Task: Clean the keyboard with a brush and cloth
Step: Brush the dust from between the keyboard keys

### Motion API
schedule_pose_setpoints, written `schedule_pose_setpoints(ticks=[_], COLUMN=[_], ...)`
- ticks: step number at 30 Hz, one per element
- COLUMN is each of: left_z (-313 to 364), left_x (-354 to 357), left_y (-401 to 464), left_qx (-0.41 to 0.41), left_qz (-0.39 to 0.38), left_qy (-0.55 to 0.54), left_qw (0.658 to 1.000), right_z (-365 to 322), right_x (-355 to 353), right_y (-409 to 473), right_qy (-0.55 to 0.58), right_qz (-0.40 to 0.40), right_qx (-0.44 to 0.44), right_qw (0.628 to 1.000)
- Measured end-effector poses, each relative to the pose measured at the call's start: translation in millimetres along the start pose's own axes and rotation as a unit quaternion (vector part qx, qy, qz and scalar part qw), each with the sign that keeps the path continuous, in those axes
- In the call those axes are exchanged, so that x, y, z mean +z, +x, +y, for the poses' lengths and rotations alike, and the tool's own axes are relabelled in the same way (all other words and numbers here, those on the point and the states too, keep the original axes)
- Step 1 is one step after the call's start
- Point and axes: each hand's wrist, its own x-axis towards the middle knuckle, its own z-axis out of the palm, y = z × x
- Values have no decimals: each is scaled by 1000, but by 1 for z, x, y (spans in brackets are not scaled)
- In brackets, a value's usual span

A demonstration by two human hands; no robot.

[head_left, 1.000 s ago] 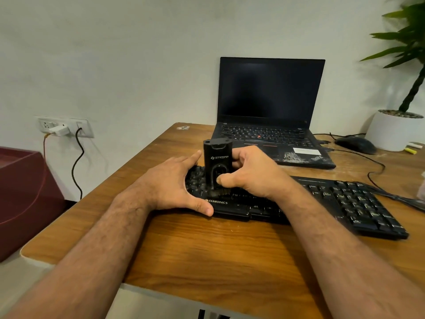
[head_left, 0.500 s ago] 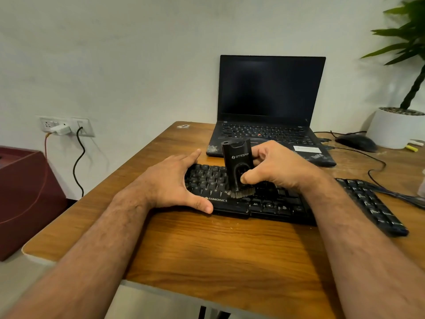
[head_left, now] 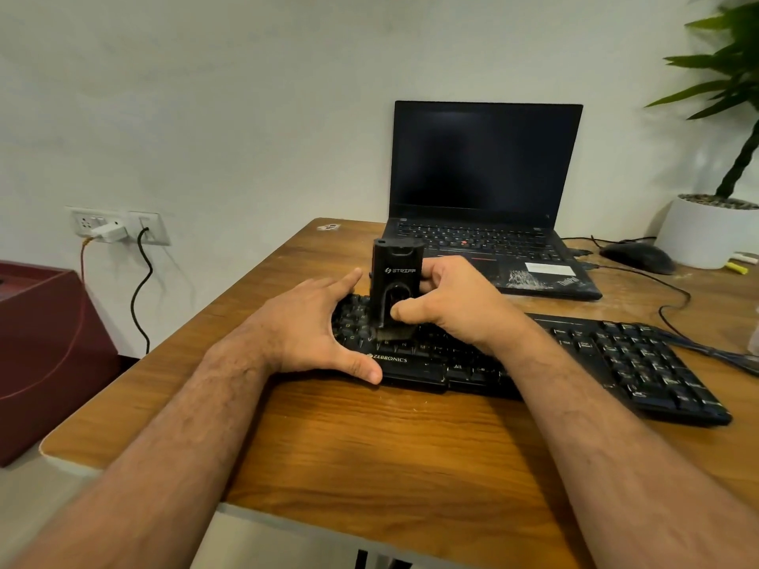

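A black keyboard (head_left: 616, 359) lies across the wooden desk (head_left: 369, 445). My right hand (head_left: 447, 305) grips a black upright brush (head_left: 396, 281) marked STRIFF, thumb on its front, bristles down on the keys near the keyboard's left end. My left hand (head_left: 312, 326) rests on the keyboard's left end, fingers straight over the keys and thumb against the front edge. No cloth is in view.
An open laptop (head_left: 484, 190) with a dark screen stands behind the keyboard. A black mouse (head_left: 636, 256) with its cable and a white plant pot (head_left: 706, 236) sit at the back right. A wall socket (head_left: 115, 227) and a maroon box (head_left: 45, 351) are at the left.
The brush and my right hand have swept back left along the keys, after having moved right half a second ago. My left hand has stayed on the keyboard's left end.
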Motion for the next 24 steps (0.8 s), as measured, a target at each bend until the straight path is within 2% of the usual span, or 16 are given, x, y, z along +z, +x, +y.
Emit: schedule_pose_setpoints(ticks=[2, 3, 6, 8, 12, 13, 17, 19, 24], left_z=[-1, -1, 0, 0, -1, -1, 3, 5, 1], left_x=[2, 2, 1, 0, 1, 1, -1, -2, 0], left_y=[1, 1, -1, -1, 0, 0, -3, -4, -1], left_qx=[16, 20, 5, -5, 3, 2, -10, -12, -3], left_qz=[12, 15, 8, 3, 7, 7, -4, -7, -1], left_qy=[-6, -8, 0, 1, 2, 4, 16, 15, 12], left_qw=[1000, 1000, 1000, 1000, 1000, 1000, 1000, 1000, 1000], right_z=[1, 1, 0, -1, 0, 1, 4, 5, 7], right_x=[5, 8, 11, 9, 4, 4, 6, 4, 2], right_y=[-1, 0, 7, 7, -1, 0, 11, 14, 6], right_qy=[20, -3, -103, -109, -5, -11, -87, -91, -28], right_qz=[-35, -23, 75, 103, -26, -18, 116, 146, 26], right_qx=[-7, -13, -21, -21, -15, -16, 6, 13, 0], right_qw=[999, 1000, 992, 988, 1000, 1000, 989, 985, 999])
